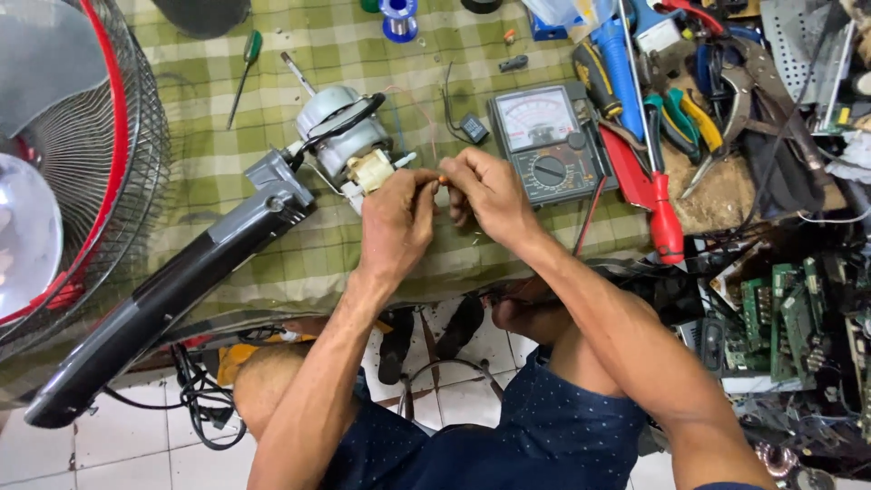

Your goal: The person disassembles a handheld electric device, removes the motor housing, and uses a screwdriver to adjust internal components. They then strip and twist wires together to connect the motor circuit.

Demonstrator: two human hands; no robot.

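Note:
A grey fan motor (340,136) with a pale coil block (370,169) lies on the green checked cloth (299,54), joined to a black fan column (172,290). My left hand (396,218) rests against the coil block, fingers pinched on thin wire ends. My right hand (485,192) meets it fingertip to fingertip, pinching the same small orange-tipped wire (442,180). An analog multimeter (547,141) sits just right of my right hand.
A fan guard with a red rim (122,136) stands at the left. A green screwdriver (243,77) lies at the back. Pliers, cutters and a red-handled screwdriver (665,222) crowd the right side, with green circuit boards (780,322) below. Cables (200,399) lie on the tiled floor.

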